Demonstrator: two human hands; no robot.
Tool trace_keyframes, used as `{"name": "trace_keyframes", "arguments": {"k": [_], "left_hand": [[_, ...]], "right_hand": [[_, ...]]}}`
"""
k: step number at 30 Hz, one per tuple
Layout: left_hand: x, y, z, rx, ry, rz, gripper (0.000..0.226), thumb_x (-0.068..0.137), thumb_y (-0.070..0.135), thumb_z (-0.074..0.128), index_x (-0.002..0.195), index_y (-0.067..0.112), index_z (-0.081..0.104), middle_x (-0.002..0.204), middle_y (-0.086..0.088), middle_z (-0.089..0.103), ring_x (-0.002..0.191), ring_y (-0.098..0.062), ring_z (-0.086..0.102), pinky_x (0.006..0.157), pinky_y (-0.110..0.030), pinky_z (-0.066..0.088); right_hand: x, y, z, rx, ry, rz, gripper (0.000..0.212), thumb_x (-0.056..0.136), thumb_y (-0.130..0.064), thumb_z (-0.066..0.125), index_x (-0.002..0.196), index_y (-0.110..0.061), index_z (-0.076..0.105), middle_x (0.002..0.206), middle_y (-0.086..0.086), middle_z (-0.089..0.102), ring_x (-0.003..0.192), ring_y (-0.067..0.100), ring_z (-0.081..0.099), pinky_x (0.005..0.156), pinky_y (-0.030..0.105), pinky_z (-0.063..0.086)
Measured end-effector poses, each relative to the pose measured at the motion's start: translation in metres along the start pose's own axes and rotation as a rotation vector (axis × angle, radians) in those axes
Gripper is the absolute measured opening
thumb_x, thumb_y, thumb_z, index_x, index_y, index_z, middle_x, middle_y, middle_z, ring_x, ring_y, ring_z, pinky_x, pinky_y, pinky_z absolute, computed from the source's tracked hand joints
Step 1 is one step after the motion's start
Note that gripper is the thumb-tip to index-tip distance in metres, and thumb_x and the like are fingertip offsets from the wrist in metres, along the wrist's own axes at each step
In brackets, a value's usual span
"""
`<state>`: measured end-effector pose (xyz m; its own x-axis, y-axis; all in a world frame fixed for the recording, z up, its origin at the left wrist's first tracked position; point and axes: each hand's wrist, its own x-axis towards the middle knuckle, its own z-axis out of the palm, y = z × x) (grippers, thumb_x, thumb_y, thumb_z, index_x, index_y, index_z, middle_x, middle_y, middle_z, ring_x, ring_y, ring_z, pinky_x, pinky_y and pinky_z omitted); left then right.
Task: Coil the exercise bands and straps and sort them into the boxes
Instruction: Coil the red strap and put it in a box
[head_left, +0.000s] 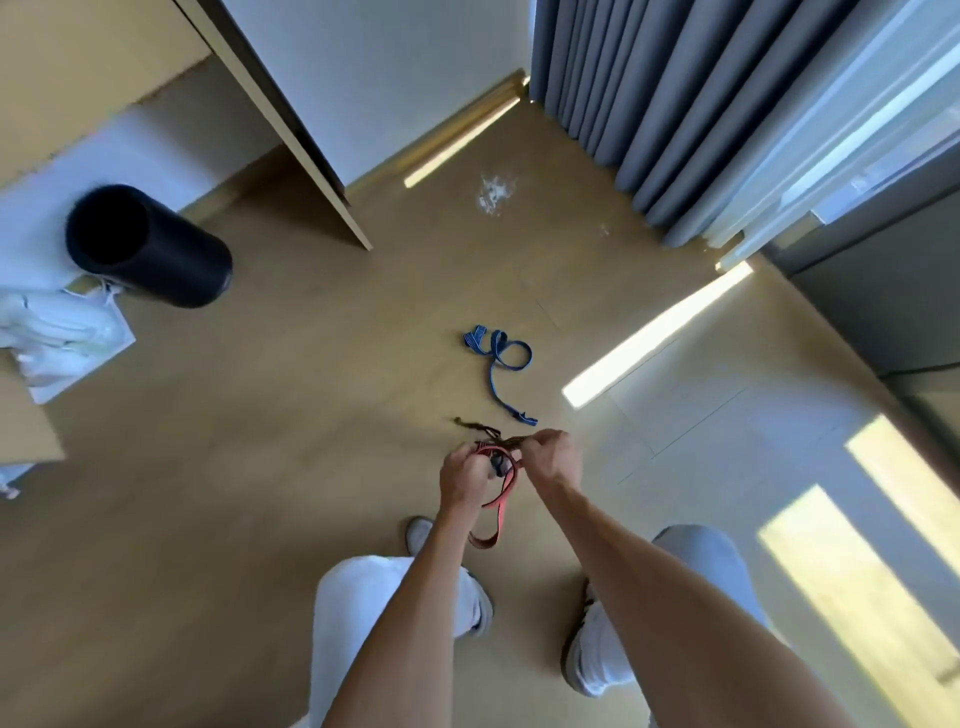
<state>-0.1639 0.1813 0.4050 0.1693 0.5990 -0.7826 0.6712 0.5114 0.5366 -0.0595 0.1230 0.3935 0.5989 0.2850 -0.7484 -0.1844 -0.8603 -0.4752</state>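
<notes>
An orange-red strap (503, 512) hangs in a loop between my hands, above the floor in front of my feet. My left hand (464, 480) grips its upper part, fingers curled round it next to a dark buckle. My right hand (551, 457) pinches the strap's other end, where a dark, thin length trails off to the left. A blue strap (500, 358) lies loosely curled on the wooden floor just beyond my hands, with a clip at its near end.
A black foam roller (148, 247) stands at the left beside white bags (62, 338) and a cardboard box edge (26, 426). Grey curtains (649, 104) hang at the back right. A cabinet panel (291, 124) juts out at the back. My feet stand below my hands.
</notes>
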Motion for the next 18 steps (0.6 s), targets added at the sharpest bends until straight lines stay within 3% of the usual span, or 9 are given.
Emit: {"name": "trace_keyframes", "arguments": {"k": [2, 5, 8, 11, 13, 16, 18], "left_hand": [[-0.013, 0.008, -0.002, -0.011, -0.068, 0.041, 0.023, 0.057, 0.010, 0.047, 0.068, 0.015, 0.066, 0.055, -0.004, 0.052, 0.064, -0.025, 0.046, 0.062, -0.033, 0.033], [0.001, -0.008, 0.011, 0.063, -0.182, 0.038, 0.027, 0.063, 0.015, 0.045, 0.061, 0.027, 0.069, 0.055, 0.005, 0.062, 0.057, -0.013, 0.053, 0.057, -0.025, 0.038], [0.049, -0.053, 0.034, 0.045, -0.222, -0.058, 0.032, 0.076, 0.008, 0.053, 0.051, 0.023, 0.068, 0.050, 0.007, 0.059, 0.055, -0.012, 0.048, 0.056, -0.025, 0.036], [0.109, -0.105, 0.052, 0.019, -0.244, -0.135, 0.041, 0.082, -0.010, 0.045, 0.069, 0.010, 0.077, 0.051, 0.004, 0.058, 0.052, -0.011, 0.046, 0.053, -0.022, 0.035], [0.149, -0.129, 0.060, -0.034, -0.179, -0.164, 0.024, 0.081, -0.006, 0.049, 0.071, -0.001, 0.070, 0.061, -0.004, 0.056, 0.062, -0.018, 0.048, 0.063, -0.029, 0.037], [0.212, -0.153, 0.076, -0.150, -0.072, -0.294, 0.013, 0.085, 0.000, 0.052, 0.077, 0.003, 0.061, 0.078, -0.014, 0.054, 0.074, -0.024, 0.049, 0.070, -0.037, 0.043], [0.249, -0.168, 0.089, -0.116, -0.122, -0.429, 0.019, 0.098, 0.011, 0.045, 0.090, 0.003, 0.060, 0.084, -0.016, 0.061, 0.074, -0.027, 0.056, 0.071, -0.033, 0.047]], "right_hand": [[-0.010, -0.008, -0.003, 0.046, -0.022, 0.073, 0.033, 0.086, -0.027, 0.054, 0.058, -0.011, 0.054, 0.054, 0.002, 0.053, 0.051, 0.020, 0.045, 0.051, 0.027, 0.039], [0.010, 0.002, 0.012, 0.023, -0.084, 0.174, 0.042, 0.086, -0.043, 0.063, 0.064, -0.007, 0.064, 0.061, 0.004, 0.064, 0.054, 0.020, 0.056, 0.049, 0.024, 0.041], [0.056, 0.032, 0.040, -0.062, -0.105, 0.218, 0.023, 0.081, -0.025, 0.069, 0.069, -0.007, 0.063, 0.067, 0.005, 0.061, 0.061, 0.021, 0.057, 0.053, 0.025, 0.043], [0.110, 0.075, 0.073, -0.131, -0.078, 0.198, 0.023, 0.081, -0.009, 0.061, 0.059, -0.012, 0.055, 0.060, 0.003, 0.053, 0.055, 0.018, 0.051, 0.048, 0.020, 0.039], [0.142, 0.105, 0.095, -0.168, -0.096, 0.185, 0.019, 0.083, -0.005, 0.057, 0.066, -0.011, 0.064, 0.064, 0.004, 0.058, 0.060, 0.021, 0.056, 0.049, 0.022, 0.044], [0.187, 0.148, 0.125, -0.170, -0.100, 0.146, 0.018, 0.084, -0.003, 0.058, 0.086, -0.005, 0.075, 0.079, 0.008, 0.067, 0.074, 0.024, 0.063, 0.066, 0.031, 0.057], [0.209, 0.168, 0.142, -0.149, -0.121, 0.119, 0.017, 0.082, 0.001, 0.059, 0.084, -0.004, 0.075, 0.071, 0.003, 0.063, 0.062, 0.016, 0.056, 0.053, 0.022, 0.050]]}}
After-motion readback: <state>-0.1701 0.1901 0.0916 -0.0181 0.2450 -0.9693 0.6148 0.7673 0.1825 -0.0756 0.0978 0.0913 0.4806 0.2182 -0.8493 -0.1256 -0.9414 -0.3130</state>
